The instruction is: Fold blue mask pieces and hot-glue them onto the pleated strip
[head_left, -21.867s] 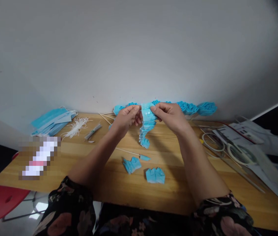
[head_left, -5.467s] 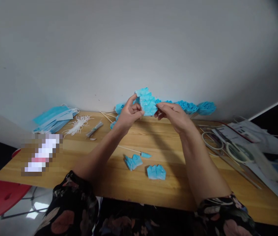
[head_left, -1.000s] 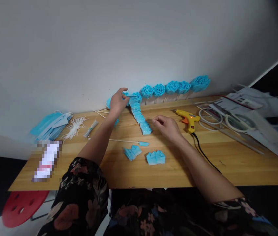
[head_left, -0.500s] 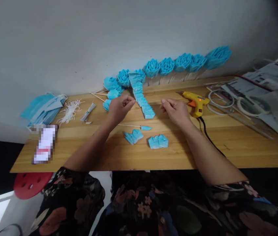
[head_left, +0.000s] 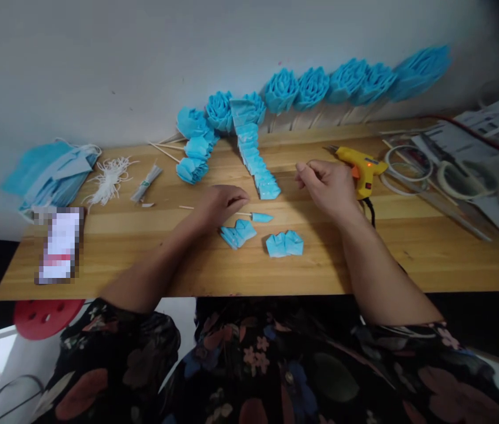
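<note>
1. The left hand (head_left: 220, 203) curled over the thin blue-tipped wooden skewer (head_left: 258, 217), mid-frame on the wooden surface (head_left: 408, 247); whether it gripped was unclear.
2. The right hand (head_left: 326, 182) hovered loosely closed, seemingly empty.
3. Pinching the bare stick, not the tip, would likely steady it.

Blue pleated strip (head_left: 253, 159), yellow glue gun (head_left: 361, 166) (orange trigger (head_left: 355, 172))

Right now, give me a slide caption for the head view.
Left hand on blue-tipped skewer, right hand curled beside yellow glue gun, pleated blue strip between.
</note>
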Action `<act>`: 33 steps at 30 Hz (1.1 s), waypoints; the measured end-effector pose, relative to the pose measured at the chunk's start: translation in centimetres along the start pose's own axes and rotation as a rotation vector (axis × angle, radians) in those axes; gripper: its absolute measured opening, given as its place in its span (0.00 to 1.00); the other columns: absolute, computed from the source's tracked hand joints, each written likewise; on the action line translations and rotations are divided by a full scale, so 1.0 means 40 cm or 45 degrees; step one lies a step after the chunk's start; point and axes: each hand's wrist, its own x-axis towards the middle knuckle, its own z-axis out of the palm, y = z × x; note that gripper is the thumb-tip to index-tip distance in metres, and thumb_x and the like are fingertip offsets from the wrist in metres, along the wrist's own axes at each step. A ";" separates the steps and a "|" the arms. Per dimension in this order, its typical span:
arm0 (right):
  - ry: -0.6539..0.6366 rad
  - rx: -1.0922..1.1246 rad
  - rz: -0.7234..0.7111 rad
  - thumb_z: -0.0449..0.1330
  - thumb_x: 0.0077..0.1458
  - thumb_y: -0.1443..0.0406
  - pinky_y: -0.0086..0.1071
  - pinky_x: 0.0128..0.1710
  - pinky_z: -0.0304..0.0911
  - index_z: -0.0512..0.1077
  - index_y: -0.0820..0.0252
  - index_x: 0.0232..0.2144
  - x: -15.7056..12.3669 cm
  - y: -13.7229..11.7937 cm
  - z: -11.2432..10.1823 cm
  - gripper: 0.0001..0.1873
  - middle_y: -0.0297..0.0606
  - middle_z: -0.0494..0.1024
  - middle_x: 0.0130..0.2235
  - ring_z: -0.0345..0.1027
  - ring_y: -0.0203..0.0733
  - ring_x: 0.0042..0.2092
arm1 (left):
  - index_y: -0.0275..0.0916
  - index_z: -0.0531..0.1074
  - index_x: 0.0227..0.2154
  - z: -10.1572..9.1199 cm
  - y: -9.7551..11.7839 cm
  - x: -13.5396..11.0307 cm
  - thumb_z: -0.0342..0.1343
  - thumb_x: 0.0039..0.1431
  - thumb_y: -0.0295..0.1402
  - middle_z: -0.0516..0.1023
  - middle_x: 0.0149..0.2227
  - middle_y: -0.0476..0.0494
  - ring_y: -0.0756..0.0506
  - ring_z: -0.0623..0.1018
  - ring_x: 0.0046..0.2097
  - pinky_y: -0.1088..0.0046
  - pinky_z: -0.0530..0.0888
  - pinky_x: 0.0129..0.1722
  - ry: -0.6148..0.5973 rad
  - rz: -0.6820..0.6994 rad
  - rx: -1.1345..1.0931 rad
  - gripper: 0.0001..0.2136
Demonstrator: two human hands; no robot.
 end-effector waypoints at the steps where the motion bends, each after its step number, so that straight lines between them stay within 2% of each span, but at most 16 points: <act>1: -0.007 -0.012 -0.003 0.54 0.68 0.50 0.37 0.32 0.59 0.70 0.53 0.21 0.001 -0.001 0.000 0.25 0.38 0.76 0.24 0.71 0.42 0.29 | 0.41 0.81 0.33 0.003 0.007 -0.001 0.56 0.62 0.36 0.84 0.38 0.43 0.44 0.80 0.40 0.68 0.72 0.45 -0.023 0.007 -0.025 0.09; 6: -0.138 -0.101 0.013 0.55 0.68 0.54 0.37 0.32 0.57 0.72 0.55 0.22 -0.018 -0.035 -0.028 0.23 0.37 0.77 0.25 0.71 0.42 0.30 | 0.43 0.82 0.32 0.005 0.043 -0.006 0.57 0.62 0.34 0.84 0.38 0.43 0.44 0.81 0.42 0.68 0.73 0.47 -0.087 0.062 -0.165 0.08; 10: -0.500 -0.327 -0.074 0.62 0.62 0.58 0.35 0.32 0.53 0.80 0.51 0.34 -0.072 -0.077 -0.071 0.09 0.34 0.81 0.31 0.73 0.44 0.34 | 0.43 0.83 0.33 -0.002 0.063 -0.011 0.58 0.62 0.31 0.85 0.38 0.43 0.44 0.81 0.42 0.70 0.73 0.46 -0.128 0.050 -0.268 0.08; 13: -0.743 -0.390 -0.117 0.65 0.59 0.59 0.34 0.33 0.52 0.81 0.50 0.37 -0.113 -0.091 -0.091 0.05 0.34 0.83 0.36 0.73 0.45 0.37 | 0.43 0.84 0.32 -0.009 0.074 -0.015 0.60 0.60 0.30 0.85 0.38 0.43 0.45 0.81 0.41 0.72 0.73 0.44 -0.181 0.048 -0.340 0.07; 17: -0.868 -0.318 -0.165 0.65 0.58 0.64 0.33 0.36 0.55 0.78 0.51 0.36 -0.149 -0.086 -0.092 0.03 0.34 0.82 0.38 0.73 0.43 0.39 | 0.42 0.85 0.35 -0.012 0.067 -0.018 0.62 0.60 0.33 0.85 0.37 0.44 0.46 0.82 0.39 0.74 0.73 0.42 -0.252 0.088 -0.382 0.07; 20: -0.885 -0.253 -0.216 0.62 0.60 0.67 0.33 0.38 0.57 0.76 0.54 0.33 -0.164 -0.076 -0.089 0.04 0.36 0.81 0.38 0.72 0.43 0.39 | 0.40 0.84 0.39 -0.008 0.047 -0.020 0.58 0.64 0.38 0.86 0.40 0.43 0.46 0.82 0.40 0.74 0.74 0.41 -0.305 0.197 -0.339 0.11; 23: -0.832 -0.181 -0.264 0.59 0.63 0.67 0.33 0.38 0.59 0.75 0.56 0.33 -0.165 -0.075 -0.096 0.06 0.37 0.81 0.37 0.72 0.43 0.39 | 0.37 0.83 0.42 -0.007 0.034 -0.023 0.58 0.65 0.41 0.86 0.42 0.41 0.46 0.82 0.41 0.73 0.75 0.42 -0.329 0.251 -0.312 0.14; 28: -0.629 -0.050 -0.198 0.60 0.61 0.67 0.31 0.33 0.59 0.75 0.56 0.34 -0.121 -0.118 -0.123 0.04 0.33 0.82 0.32 0.73 0.38 0.32 | 0.36 0.82 0.46 -0.026 0.068 -0.024 0.57 0.66 0.44 0.85 0.44 0.39 0.45 0.82 0.44 0.73 0.75 0.42 -0.180 0.175 -0.428 0.18; 30: -0.579 0.008 -0.237 0.61 0.61 0.66 0.32 0.33 0.59 0.76 0.56 0.34 -0.094 -0.141 -0.126 0.04 0.33 0.82 0.32 0.73 0.38 0.31 | 0.34 0.82 0.46 -0.038 0.094 -0.016 0.56 0.66 0.45 0.85 0.42 0.40 0.46 0.81 0.41 0.73 0.74 0.40 -0.160 0.183 -0.449 0.19; 33: -0.537 0.070 -0.309 0.61 0.61 0.65 0.32 0.34 0.61 0.78 0.55 0.36 -0.063 -0.159 -0.116 0.04 0.34 0.83 0.34 0.74 0.39 0.33 | 0.34 0.82 0.40 -0.046 0.125 0.004 0.55 0.66 0.45 0.81 0.31 0.46 0.50 0.74 0.31 0.75 0.67 0.30 -0.149 0.187 -0.335 0.18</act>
